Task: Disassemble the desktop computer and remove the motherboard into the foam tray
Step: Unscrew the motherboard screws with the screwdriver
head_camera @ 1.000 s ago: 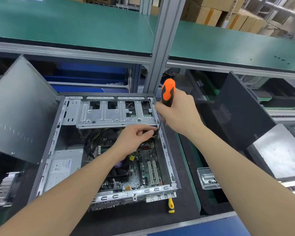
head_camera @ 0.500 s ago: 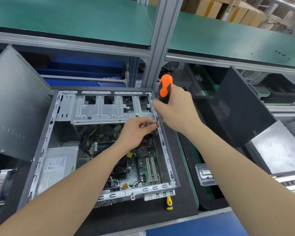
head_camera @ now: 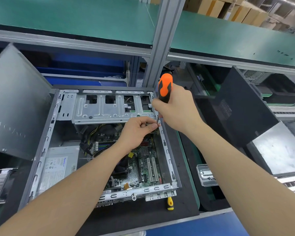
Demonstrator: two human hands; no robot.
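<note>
Right hand (head_camera: 175, 113) wrapped round orange-black screwdriver (head_camera: 165, 87), shaft slanting down toward 7 o'clock, tip at right rail of case (head_camera: 167, 150). Left hand (head_camera: 136, 132) nearer the motherboard (head_camera: 143, 160), fingers (head_camera: 152, 127) pinched together at that tip, thing pinched too small to tell; motherboard at 6 o'clock of both hands, flat on case floor, long axis 12-to-6, green, cables attached.

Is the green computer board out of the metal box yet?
No, the motherboard lies inside the open computer case, partly under the left hand.
</note>
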